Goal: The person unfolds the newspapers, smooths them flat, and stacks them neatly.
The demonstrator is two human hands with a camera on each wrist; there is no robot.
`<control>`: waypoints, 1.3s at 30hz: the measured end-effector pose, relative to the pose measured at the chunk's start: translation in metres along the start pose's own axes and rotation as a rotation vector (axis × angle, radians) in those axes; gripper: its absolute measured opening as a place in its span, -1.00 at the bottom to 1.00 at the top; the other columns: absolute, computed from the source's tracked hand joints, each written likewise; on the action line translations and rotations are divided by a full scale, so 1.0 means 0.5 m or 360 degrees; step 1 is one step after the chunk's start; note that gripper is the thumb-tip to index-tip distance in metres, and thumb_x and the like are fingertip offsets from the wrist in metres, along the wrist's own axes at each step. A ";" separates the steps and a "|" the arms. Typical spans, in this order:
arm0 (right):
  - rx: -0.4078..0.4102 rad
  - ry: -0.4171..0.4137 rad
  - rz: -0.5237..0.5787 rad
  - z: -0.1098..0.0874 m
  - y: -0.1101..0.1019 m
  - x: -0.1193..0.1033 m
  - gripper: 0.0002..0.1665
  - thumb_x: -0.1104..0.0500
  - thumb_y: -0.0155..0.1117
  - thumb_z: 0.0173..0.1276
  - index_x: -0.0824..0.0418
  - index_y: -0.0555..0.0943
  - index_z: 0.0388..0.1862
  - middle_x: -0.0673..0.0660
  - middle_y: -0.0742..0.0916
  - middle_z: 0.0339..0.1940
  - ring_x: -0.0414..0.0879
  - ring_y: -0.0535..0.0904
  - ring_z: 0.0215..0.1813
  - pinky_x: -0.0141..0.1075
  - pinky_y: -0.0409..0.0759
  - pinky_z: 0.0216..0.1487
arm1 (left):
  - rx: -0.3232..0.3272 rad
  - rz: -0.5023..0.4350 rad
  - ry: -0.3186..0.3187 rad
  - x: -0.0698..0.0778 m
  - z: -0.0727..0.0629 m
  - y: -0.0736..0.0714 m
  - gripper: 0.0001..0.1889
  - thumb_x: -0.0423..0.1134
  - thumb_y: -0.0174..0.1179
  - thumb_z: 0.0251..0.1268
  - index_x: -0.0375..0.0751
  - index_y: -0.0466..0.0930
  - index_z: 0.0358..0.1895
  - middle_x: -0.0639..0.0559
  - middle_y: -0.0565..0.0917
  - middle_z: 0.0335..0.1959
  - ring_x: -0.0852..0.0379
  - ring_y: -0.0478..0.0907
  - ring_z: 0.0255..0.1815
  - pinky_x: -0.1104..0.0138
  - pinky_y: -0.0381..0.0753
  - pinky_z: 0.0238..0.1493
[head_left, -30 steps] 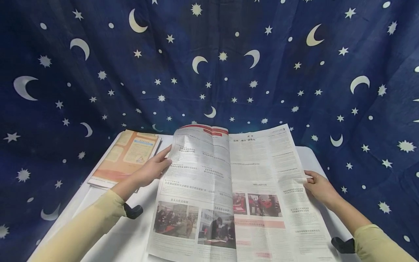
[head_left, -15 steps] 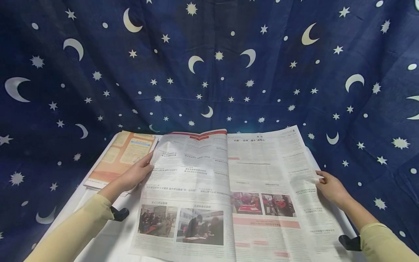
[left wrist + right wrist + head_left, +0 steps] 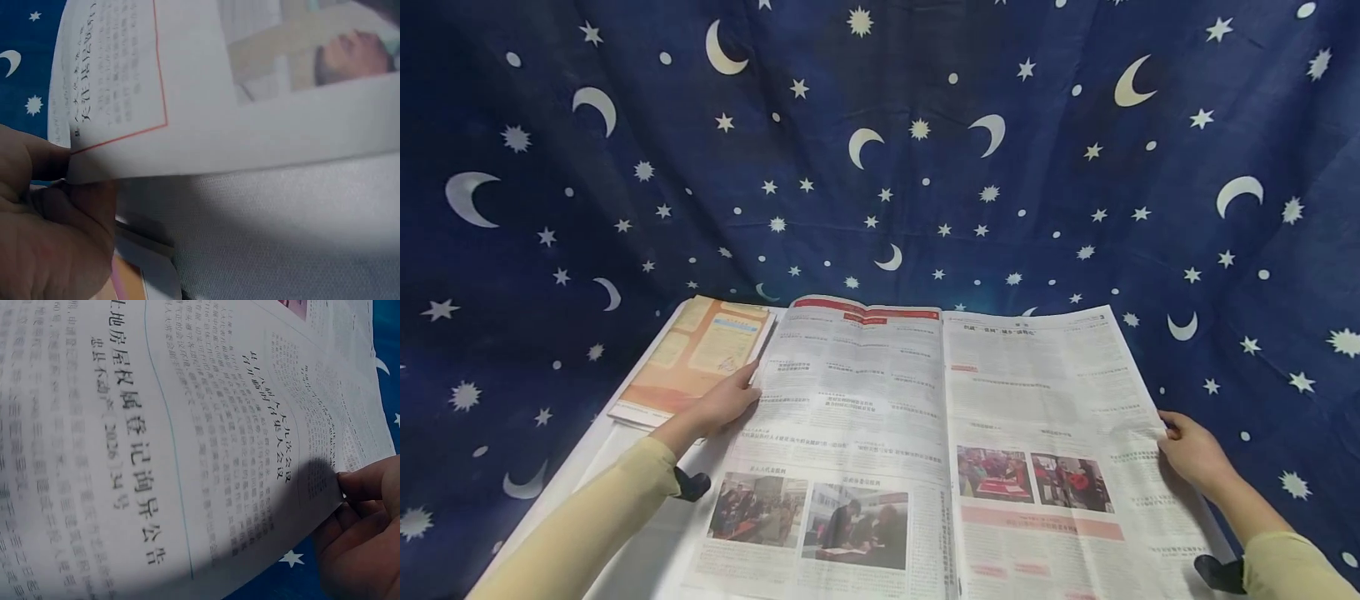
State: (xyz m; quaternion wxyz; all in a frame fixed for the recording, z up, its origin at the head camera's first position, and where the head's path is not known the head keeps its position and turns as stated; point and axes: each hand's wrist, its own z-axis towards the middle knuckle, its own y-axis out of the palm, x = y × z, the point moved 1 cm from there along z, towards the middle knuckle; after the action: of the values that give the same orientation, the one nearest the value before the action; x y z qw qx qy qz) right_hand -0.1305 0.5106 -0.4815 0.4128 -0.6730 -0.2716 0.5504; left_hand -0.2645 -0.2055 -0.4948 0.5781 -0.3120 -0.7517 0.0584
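A newspaper [image 3: 880, 425] lies spread wide across the white table, its fold running down the middle. Printed text and several photos cover both pages. At its left edge my left hand [image 3: 726, 402] pinches the paper; in the left wrist view the thumb and fingers [image 3: 90, 206] grip the sheet's margin, which stands raised over the tabletop. My right hand [image 3: 1195, 450] holds the opposite edge about halfway down. The right wrist view shows that sheet [image 3: 187, 456] held between thumb and curled fingers [image 3: 365, 481], bowed slightly toward the camera.
An orange and cream printed booklet [image 3: 692, 358] rests at the back left of the white table [image 3: 602, 467], beside my left forearm. Behind the table hangs a dark blue cloth [image 3: 820, 200] with moons and stars. Black straps [image 3: 692, 485] sit at both wrists.
The left page has swung outward to the left with my left hand and now lies flatter. My right hand has drawn its edge further right, so the newspaper is spread wider.
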 end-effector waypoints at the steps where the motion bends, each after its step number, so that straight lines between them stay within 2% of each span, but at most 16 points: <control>1: 0.0005 0.0021 -0.0003 -0.001 0.000 0.005 -0.34 0.39 -0.06 0.42 0.74 0.14 0.41 0.69 0.45 0.12 0.44 0.47 0.03 0.32 0.45 0.05 | 0.0006 0.0024 -0.0010 0.000 0.003 0.002 -0.26 -0.28 -0.11 0.62 -0.24 -0.29 0.68 -0.37 0.03 0.62 -0.31 0.27 0.49 -0.13 0.17 0.51; 2: 0.0000 0.0042 0.0003 -0.002 0.000 0.010 -0.34 0.39 -0.06 0.42 0.73 0.12 0.42 0.70 0.44 0.13 0.45 0.45 0.04 0.34 0.43 0.06 | 0.0003 0.0038 -0.0026 0.001 0.007 0.004 -0.25 -0.29 -0.10 0.61 -0.25 -0.28 0.68 -0.39 0.03 0.61 -0.32 0.27 0.48 -0.12 0.19 0.51; 7: -0.0002 0.0066 -0.0020 0.001 0.002 0.019 -0.32 0.40 -0.01 0.39 0.75 0.14 0.40 0.69 0.46 0.06 0.45 0.47 -0.01 0.33 0.46 0.00 | 0.0032 0.0162 -0.0106 0.000 0.012 0.006 -0.25 -0.29 -0.05 0.57 -0.29 -0.21 0.67 -0.42 -0.07 0.63 -0.42 0.01 0.58 -0.16 0.13 0.51; 9: -0.0008 0.0066 -0.0039 0.006 0.004 0.017 -0.33 0.40 0.01 0.37 0.76 0.16 0.37 0.68 0.48 0.03 0.43 0.48 -0.04 0.31 0.48 -0.02 | 0.0044 0.0200 -0.0134 -0.001 0.007 0.005 -0.24 -0.28 -0.04 0.56 -0.31 -0.20 0.66 -0.42 -0.08 0.63 -0.43 0.02 0.58 -0.16 0.19 0.49; 12: -0.0021 0.0113 -0.0059 0.005 0.001 0.019 -0.32 0.35 0.07 0.37 0.76 0.19 0.35 0.69 0.48 0.04 0.45 0.48 -0.03 0.31 0.49 -0.03 | 0.0069 0.0286 -0.0156 0.004 0.008 0.009 -0.24 -0.28 -0.01 0.54 -0.35 -0.16 0.65 -0.43 -0.07 0.62 -0.42 0.00 0.59 -0.17 0.15 0.50; 15: -0.0027 0.0185 -0.0071 0.007 0.002 0.016 -0.30 0.29 0.14 0.39 0.73 0.21 0.34 0.69 0.48 0.05 0.46 0.48 -0.02 0.29 0.52 -0.04 | 0.0108 0.0420 -0.0152 0.006 0.006 0.010 -0.24 -0.26 0.02 0.53 -0.42 -0.12 0.63 -0.47 -0.02 0.59 -0.44 -0.04 0.58 -0.19 0.05 0.51; 18: -0.0027 0.0249 -0.0071 0.009 0.006 0.012 -0.30 0.27 0.19 0.40 0.72 0.22 0.32 0.68 0.49 0.04 0.46 0.51 -0.03 0.24 0.56 -0.08 | 0.0136 0.0548 -0.0135 0.007 0.008 0.011 -0.26 -0.26 0.02 0.52 -0.44 -0.08 0.62 -0.50 0.04 0.57 -0.44 -0.01 0.57 -0.19 0.05 0.51; 22: -0.0021 0.0303 -0.0072 0.003 0.006 0.011 -0.31 0.29 0.18 0.40 0.72 0.22 0.32 0.69 0.47 0.06 0.49 0.49 0.01 0.26 0.55 -0.05 | 0.0141 0.0704 -0.0093 0.014 0.015 0.016 -0.29 -0.26 -0.02 0.52 -0.42 -0.04 0.62 -0.47 0.10 0.56 -0.42 0.04 0.57 -0.18 0.10 0.51; 24: -0.0007 0.0316 -0.0084 -0.002 0.002 0.012 -0.32 0.30 0.17 0.39 0.72 0.22 0.31 0.70 0.46 0.07 0.51 0.48 0.04 0.28 0.53 0.00 | 0.0146 0.0775 -0.0063 0.020 0.018 0.021 -0.30 -0.26 -0.02 0.52 -0.44 -0.02 0.61 -0.48 0.13 0.55 -0.42 0.12 0.54 -0.17 0.23 0.47; 26: 0.0000 0.0307 -0.0109 -0.001 0.000 0.011 -0.33 0.29 0.17 0.38 0.72 0.23 0.30 0.70 0.46 0.08 0.53 0.47 0.05 0.30 0.51 0.04 | 0.0161 0.0824 -0.0056 0.021 0.018 0.024 -0.30 -0.26 -0.02 0.52 -0.44 -0.01 0.60 -0.49 0.17 0.53 -0.37 0.32 0.45 -0.09 0.50 0.30; 28: 0.0003 0.0301 -0.0132 0.000 -0.002 0.012 -0.33 0.29 0.16 0.38 0.72 0.24 0.30 0.71 0.46 0.08 0.54 0.47 0.06 0.32 0.48 0.08 | 0.0166 0.0851 -0.0065 0.020 0.018 0.028 -0.30 -0.25 -0.02 0.53 -0.44 -0.03 0.61 -0.51 0.24 0.48 -0.27 0.56 0.21 0.04 0.69 -0.04; 30: -0.0008 0.0298 -0.0153 0.001 -0.005 0.015 -0.32 0.28 0.16 0.37 0.72 0.23 0.29 0.72 0.46 0.09 0.55 0.47 0.06 0.34 0.46 0.11 | 0.0175 0.0875 -0.0076 0.019 0.018 0.031 -0.29 -0.24 -0.02 0.55 -0.41 -0.05 0.62 -0.51 0.28 0.46 -0.14 0.65 -0.03 0.16 0.69 -0.32; 32: -0.0017 0.0298 -0.0176 0.002 -0.007 0.019 -0.31 0.27 0.16 0.37 0.73 0.23 0.29 0.72 0.47 0.08 0.56 0.47 0.06 0.34 0.45 0.12 | 0.0180 0.0899 -0.0072 0.018 0.018 0.033 -0.29 -0.23 -0.02 0.56 -0.39 -0.07 0.63 -0.50 0.29 0.46 -0.09 0.64 -0.12 0.22 0.62 -0.44; 35: -0.0039 0.0328 -0.0188 0.003 -0.008 0.026 -0.29 0.25 0.17 0.36 0.72 0.21 0.30 0.72 0.46 0.09 0.57 0.45 0.08 0.35 0.44 0.13 | 0.0194 0.0961 -0.0046 0.020 0.017 0.038 -0.29 -0.21 -0.02 0.57 -0.38 -0.06 0.63 -0.46 0.25 0.51 -0.17 0.59 0.11 0.17 0.63 -0.23; 37: -0.0045 0.0343 -0.0191 0.003 -0.007 0.030 -0.28 0.25 0.17 0.37 0.71 0.21 0.31 0.72 0.45 0.10 0.57 0.44 0.09 0.35 0.44 0.14 | 0.0202 0.0991 -0.0031 0.023 0.013 0.040 -0.29 -0.21 -0.03 0.57 -0.40 -0.06 0.63 -0.45 0.22 0.52 -0.28 0.46 0.33 0.05 0.62 0.02; 39: -0.0053 0.0359 -0.0185 0.004 -0.006 0.031 -0.27 0.24 0.18 0.37 0.71 0.20 0.32 0.72 0.43 0.12 0.58 0.43 0.11 0.36 0.43 0.15 | 0.0205 0.1005 -0.0029 0.027 0.008 0.042 -0.29 -0.21 -0.03 0.58 -0.40 -0.07 0.63 -0.44 0.19 0.54 -0.35 0.33 0.45 -0.07 0.54 0.23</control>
State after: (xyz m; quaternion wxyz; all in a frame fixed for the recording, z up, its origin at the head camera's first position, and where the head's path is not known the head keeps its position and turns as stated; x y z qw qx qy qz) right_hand -0.1285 0.5253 -0.4869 0.4607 -0.7206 -0.2711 0.4417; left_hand -0.2615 -0.1803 -0.4941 0.5433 -0.4920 -0.6175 0.2852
